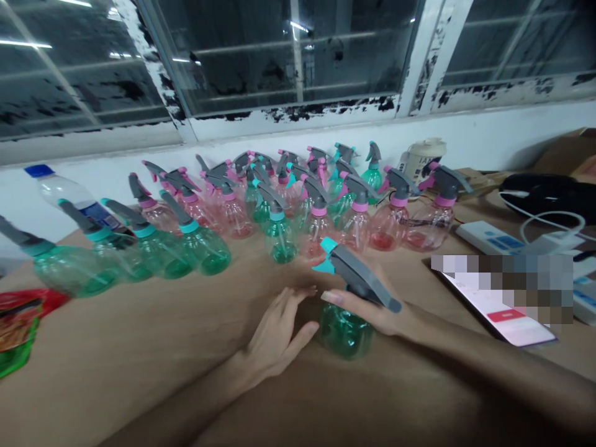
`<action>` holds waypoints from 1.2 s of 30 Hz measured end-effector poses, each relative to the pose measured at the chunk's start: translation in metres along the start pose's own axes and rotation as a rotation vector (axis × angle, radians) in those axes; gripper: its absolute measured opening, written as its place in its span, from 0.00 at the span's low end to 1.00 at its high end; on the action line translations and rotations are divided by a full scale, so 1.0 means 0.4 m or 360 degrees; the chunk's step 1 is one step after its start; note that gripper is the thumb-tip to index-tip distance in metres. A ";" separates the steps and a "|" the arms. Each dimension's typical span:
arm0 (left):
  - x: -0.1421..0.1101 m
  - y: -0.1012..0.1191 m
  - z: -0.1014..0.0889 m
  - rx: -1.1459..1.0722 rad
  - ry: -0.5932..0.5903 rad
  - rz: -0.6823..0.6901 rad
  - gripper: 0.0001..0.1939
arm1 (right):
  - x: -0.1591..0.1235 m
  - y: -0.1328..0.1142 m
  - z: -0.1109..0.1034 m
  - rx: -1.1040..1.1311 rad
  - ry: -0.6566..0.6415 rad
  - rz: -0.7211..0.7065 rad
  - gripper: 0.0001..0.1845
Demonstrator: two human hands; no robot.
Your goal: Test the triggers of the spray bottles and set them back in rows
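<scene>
A green spray bottle with a grey trigger head and teal nozzle stands on the brown table in front of me. My right hand is wrapped round its neck under the sprayer head. My left hand lies just left of the bottle, fingers stretched out and apart, its thumb close to the bottle's side. Behind, several green and pink spray bottles stand in rows across the table.
A clear water bottle with a blue cap stands at back left. A red and green packet lies at the left edge. At right are a phone, a power strip, white cables, a black object and a white cup.
</scene>
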State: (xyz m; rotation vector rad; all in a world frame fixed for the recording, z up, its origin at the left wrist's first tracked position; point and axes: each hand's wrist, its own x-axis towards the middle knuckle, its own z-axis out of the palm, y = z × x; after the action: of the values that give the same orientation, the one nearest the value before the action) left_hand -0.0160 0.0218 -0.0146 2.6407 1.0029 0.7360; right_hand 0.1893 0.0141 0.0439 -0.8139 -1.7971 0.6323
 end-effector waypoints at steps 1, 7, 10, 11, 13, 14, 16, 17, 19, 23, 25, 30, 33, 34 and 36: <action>-0.003 0.002 0.000 -0.0019 -0.0013 -0.0004 0.21 | -0.002 0.004 0.000 0.0029 0.0001 0.0001 0.14; -0.011 0.033 0.010 -0.0141 -0.0026 0.0003 0.30 | -0.003 0.014 0.000 0.0104 -0.0016 0.0021 0.17; -0.011 0.052 0.020 -0.0145 -0.0014 -0.0040 0.33 | 0.000 0.009 0.003 0.0088 0.0010 0.0023 0.18; -0.011 0.057 0.024 -0.0140 -0.0011 -0.0065 0.34 | 0.001 0.007 0.005 0.0082 0.0019 0.0031 0.18; -0.012 0.065 0.028 -0.0141 0.0000 -0.0113 0.35 | 0.004 0.004 0.010 0.0074 0.0032 0.0046 0.17; -0.013 0.068 0.030 -0.0143 0.0011 -0.0133 0.36 | 0.005 0.003 0.013 0.0068 0.0037 0.0059 0.17; -0.015 0.072 0.030 -0.0148 0.0034 -0.0150 0.36 | 0.009 0.000 0.018 0.0067 0.0045 0.0082 0.16; -0.016 0.074 0.029 -0.0148 0.0040 -0.0154 0.36 | 0.010 -0.001 0.020 0.0067 0.0042 0.0098 0.15; -0.018 0.078 0.024 -0.0149 0.0053 -0.0163 0.37 | 0.015 -0.005 0.025 0.0051 0.0038 0.0127 0.13; -0.028 0.086 0.014 -0.0155 0.0082 -0.0209 0.39 | 0.024 -0.014 0.041 -0.0004 0.0034 0.0118 0.09; -0.036 0.090 0.010 -0.0149 0.0101 -0.0250 0.41 | 0.029 -0.018 0.051 -0.0013 0.0027 0.0089 0.09; -0.055 0.099 -0.004 -0.0111 0.0115 -0.0382 0.45 | 0.041 -0.030 0.075 0.0024 -0.0059 0.0074 0.11; -0.064 0.098 -0.014 -0.0074 0.0137 -0.0412 0.44 | 0.046 -0.037 0.088 0.0088 -0.0079 0.0071 0.16; -0.066 0.097 -0.017 -0.0052 0.0150 -0.0417 0.44 | 0.048 -0.038 0.093 0.0103 -0.0079 0.0069 0.17; -0.073 0.092 -0.019 0.0002 0.0185 -0.0428 0.44 | 0.050 -0.040 0.102 0.0107 -0.0088 0.0066 0.18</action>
State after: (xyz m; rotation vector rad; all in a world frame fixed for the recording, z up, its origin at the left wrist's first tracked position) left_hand -0.0183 -0.0248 -0.0054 2.4186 1.3559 0.8307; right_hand 0.1420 0.0174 0.0534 -0.7970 -1.8028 0.7446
